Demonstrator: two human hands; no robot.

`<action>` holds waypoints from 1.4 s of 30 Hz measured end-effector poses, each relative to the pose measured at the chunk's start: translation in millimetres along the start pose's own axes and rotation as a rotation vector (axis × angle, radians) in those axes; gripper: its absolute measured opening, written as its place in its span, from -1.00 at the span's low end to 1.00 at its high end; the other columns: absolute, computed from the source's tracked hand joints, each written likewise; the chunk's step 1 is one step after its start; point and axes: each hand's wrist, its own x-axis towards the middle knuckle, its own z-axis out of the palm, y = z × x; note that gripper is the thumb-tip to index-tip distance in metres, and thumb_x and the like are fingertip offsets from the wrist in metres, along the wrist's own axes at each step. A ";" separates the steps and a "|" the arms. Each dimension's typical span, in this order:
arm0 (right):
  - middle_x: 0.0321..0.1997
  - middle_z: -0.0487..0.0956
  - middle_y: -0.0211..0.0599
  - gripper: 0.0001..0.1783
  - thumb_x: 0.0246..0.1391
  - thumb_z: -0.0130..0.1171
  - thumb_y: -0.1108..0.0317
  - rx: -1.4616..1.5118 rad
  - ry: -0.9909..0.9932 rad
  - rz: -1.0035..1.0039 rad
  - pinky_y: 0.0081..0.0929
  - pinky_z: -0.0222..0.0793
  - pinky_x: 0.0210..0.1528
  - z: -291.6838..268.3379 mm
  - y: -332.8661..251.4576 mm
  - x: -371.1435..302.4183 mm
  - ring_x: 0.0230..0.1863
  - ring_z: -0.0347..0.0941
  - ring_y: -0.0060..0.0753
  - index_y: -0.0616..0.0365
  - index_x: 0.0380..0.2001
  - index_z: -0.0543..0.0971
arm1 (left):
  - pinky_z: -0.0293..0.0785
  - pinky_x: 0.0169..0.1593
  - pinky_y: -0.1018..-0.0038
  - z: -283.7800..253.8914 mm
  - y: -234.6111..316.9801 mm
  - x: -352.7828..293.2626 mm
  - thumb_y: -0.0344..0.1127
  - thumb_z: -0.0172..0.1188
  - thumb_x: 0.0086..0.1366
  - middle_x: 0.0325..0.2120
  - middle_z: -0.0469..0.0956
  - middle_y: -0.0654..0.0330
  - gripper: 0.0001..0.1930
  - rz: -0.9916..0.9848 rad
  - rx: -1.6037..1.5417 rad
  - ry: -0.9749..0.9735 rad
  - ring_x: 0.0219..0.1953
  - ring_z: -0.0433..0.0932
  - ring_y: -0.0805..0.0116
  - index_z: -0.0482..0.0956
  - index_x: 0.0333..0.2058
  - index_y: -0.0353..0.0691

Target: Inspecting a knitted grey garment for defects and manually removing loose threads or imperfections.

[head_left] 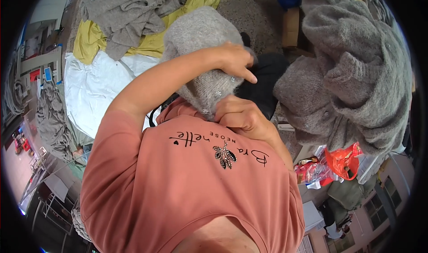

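Observation:
A grey fuzzy knit garment (pixel 200 34) lies bunched over my lap. Several clear, sparkly beads or buttons (pixel 218 94) dot its near right part. My left hand (pixel 234 61) reaches across the top of the garment to its right edge. Its thumb points out to the right; the other fingers are curled, and their tips and anything in them are hidden. Nearer my chest, my right hand (pixel 243 114) is closed, with the garment's near edge pinched in its fingers. Dark trousers (pixel 265 75) show right of the garment.
A big heap of similar grey knits (pixel 356 75) rises close on my right. More grey knitwear (pixel 129 12) lies on a yellow sheet (pixel 89 37) at the far left. A white sheet (pixel 89 92) spreads beside my left arm. A red plastic bag (pixel 343 161) sits below the right heap.

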 end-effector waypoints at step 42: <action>-0.25 0.41 0.01 -0.67 -0.20 0.22 0.29 -0.106 -0.136 0.148 -0.36 0.26 -0.16 -9.8 15.4 18.5 -0.21 0.34 -0.04 0.37 -0.45 0.47 | 0.40 -0.31 0.54 -8.0 -6.8 -93.0 -0.54 -0.05 0.06 -0.35 0.49 0.18 -0.79 -0.414 -1.252 0.876 -0.36 0.49 0.39 0.40 -0.27 -0.30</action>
